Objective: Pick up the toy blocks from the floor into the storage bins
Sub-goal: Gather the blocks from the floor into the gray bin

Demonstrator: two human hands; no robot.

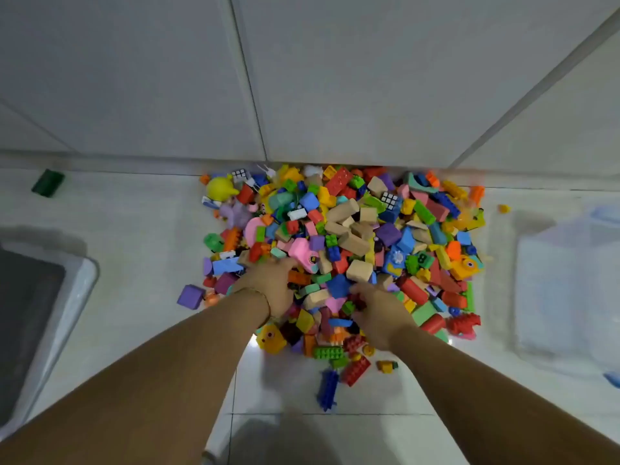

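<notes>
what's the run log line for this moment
left hand: on toy block pile; right hand: on pile; grip: unclear; storage bins: either side

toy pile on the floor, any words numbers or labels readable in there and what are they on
"8": a dark digit on a green plastic block.
Round dark sticker on a pink plastic toy: too blurred to read.
No other text can be read in this view.
</notes>
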